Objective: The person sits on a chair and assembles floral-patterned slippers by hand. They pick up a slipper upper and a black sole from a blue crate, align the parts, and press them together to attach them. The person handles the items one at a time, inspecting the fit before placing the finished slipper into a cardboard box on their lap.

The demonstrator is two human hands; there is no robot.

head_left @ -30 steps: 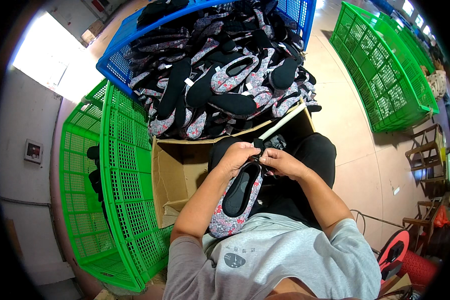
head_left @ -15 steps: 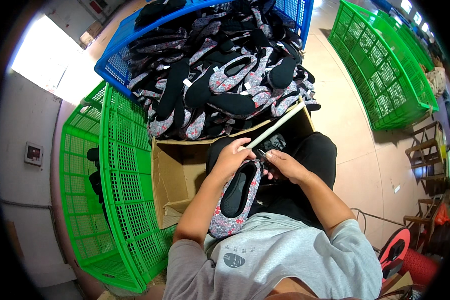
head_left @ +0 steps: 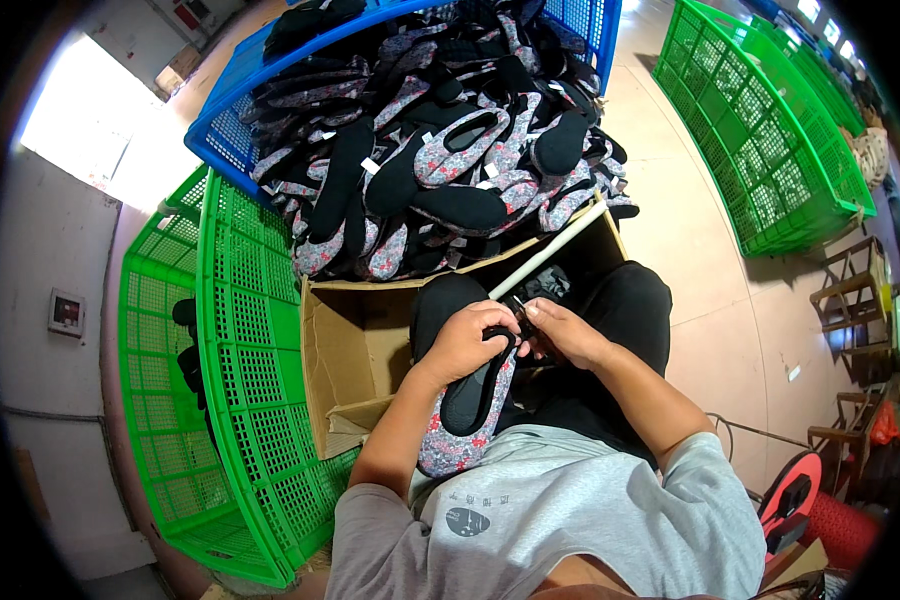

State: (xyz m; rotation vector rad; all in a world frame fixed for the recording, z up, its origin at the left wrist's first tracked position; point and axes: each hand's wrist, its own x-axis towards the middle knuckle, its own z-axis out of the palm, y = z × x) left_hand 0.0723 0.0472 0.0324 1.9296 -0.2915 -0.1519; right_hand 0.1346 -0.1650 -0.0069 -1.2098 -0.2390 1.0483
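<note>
Currently, a floral shoe is held over the lap, its dark opening turned up and its rounded near end laid close to the grey shirt. Its far rim is clamped by the left hand, the fingers being curled over the edge. Just beside that end, the right hand is held with thumb and fingers bent; a small dark bit is seen by the thumb, but whether it is gripped cannot be told, nor can its kind. The two hands are brought very near each other. Beyond them, a white tube is slanted across an open box, and a dark crumpled bundle is seen below the tube, between the black-clad knees. Past the box, a large pile of similar shoes is heaped at a blue crate, some with black soles turned up and small white tags shown. To the left, green crates are set beside the box; to the right, another green crate is stood on the pale floor, with wooden stools placed near it and a red reel seen lower down.
</note>
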